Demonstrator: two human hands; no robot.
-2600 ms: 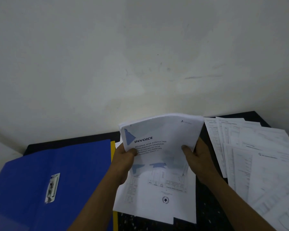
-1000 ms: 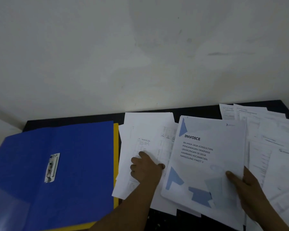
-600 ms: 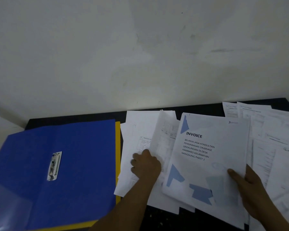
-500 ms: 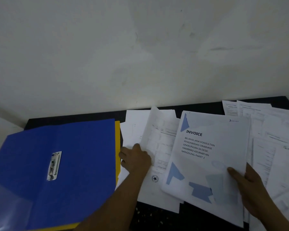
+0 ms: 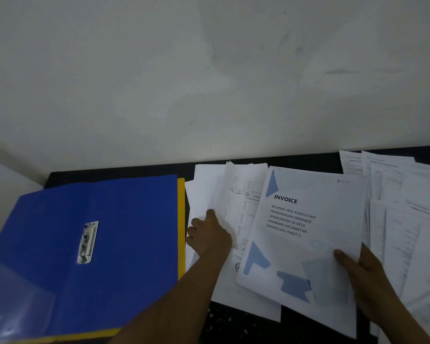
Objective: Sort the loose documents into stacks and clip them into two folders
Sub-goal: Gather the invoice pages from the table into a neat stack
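sorting under way, clipping not begun: your right hand [image 5: 358,271] pinches the invoice cover sheet [image 5: 308,219], thumb on top, where it overlaps the middle pile [image 5: 238,194]. your left hand [image 5: 209,237] lies on that pile, fingers bent at its edge; whether it grips a sheet cannot be told. a wide spread of loose documents [image 5: 407,219] waits unsorted at right. the blue folder [image 5: 124,219] lies open on the yellow folder [image 5: 181,219] at left, its metal clip [image 5: 87,242] bare, on the black table [image 5: 246,326].

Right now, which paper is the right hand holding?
The invoice page, pinched at its lower right by the right hand; only it has a heading and blue shapes.
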